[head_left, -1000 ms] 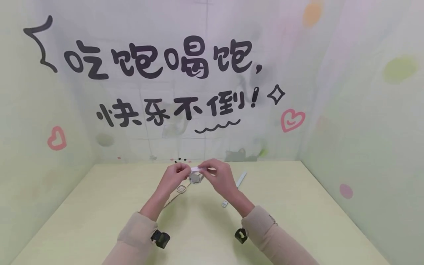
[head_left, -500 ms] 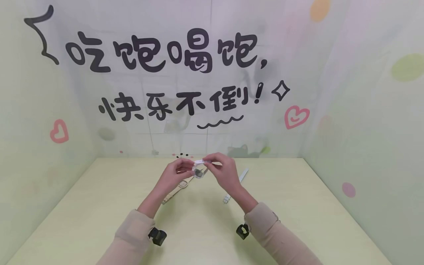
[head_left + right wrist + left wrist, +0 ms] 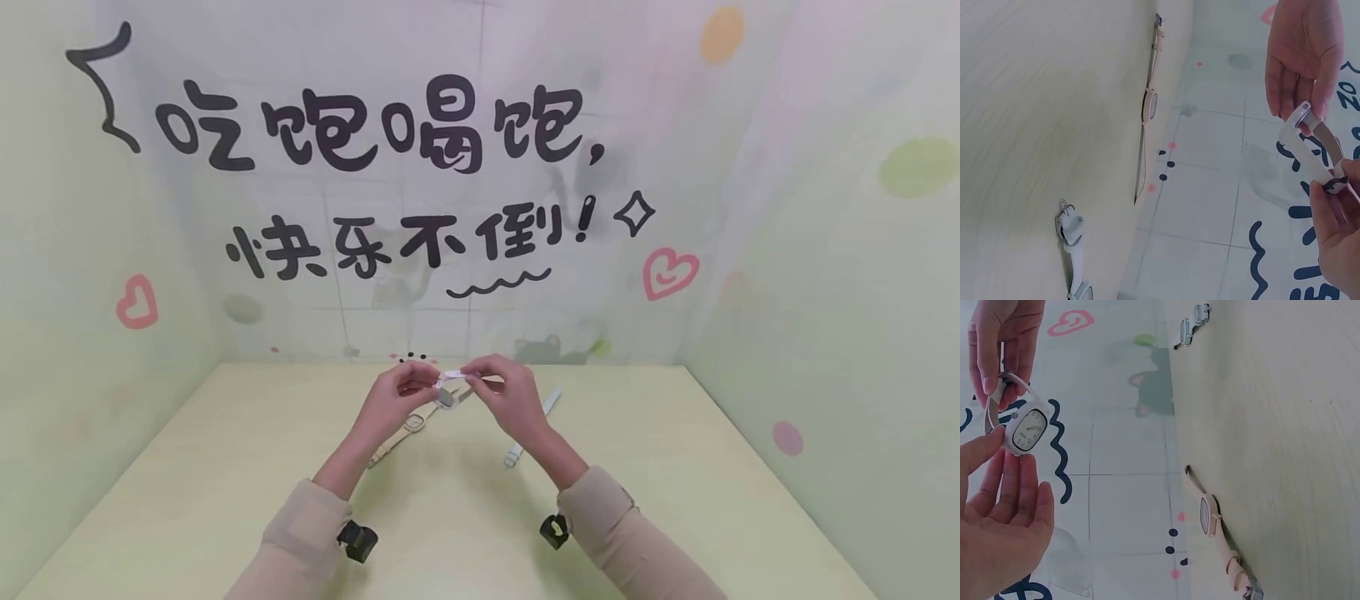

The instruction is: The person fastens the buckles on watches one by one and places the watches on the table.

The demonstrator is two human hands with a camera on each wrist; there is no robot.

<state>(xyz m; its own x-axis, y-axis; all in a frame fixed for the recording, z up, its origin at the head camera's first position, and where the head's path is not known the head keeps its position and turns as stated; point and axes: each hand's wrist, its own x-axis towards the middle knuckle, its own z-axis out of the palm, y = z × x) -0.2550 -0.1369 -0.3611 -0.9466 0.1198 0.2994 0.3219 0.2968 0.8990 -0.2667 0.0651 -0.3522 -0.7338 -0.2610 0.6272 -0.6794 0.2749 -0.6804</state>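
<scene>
A white wristwatch [image 3: 1029,430] with a rounded dial hangs between both hands, its strap bent into a loop. My left hand [image 3: 392,403] holds the watch by its case, thumb on one side and fingers behind it. At the strap's buckle end, my right hand [image 3: 512,402] pinches the white strap [image 3: 1307,153] between thumb and fingers. Both hands are raised above the back of the table. Fingers partly cover the buckle, so whether it is fastened cannot be told.
On the table [image 3: 442,525], a beige-pink watch [image 3: 414,423] lies behind the left hand. A pale blue-grey watch [image 3: 513,455] lies beside the right forearm, partly hidden by it. A printed wall [image 3: 360,325] rises at the table's back edge.
The hands have drawn slightly apart, and the left fingers have spread along the watch case. The watch has tilted between them. The two watches on the table stay put.
</scene>
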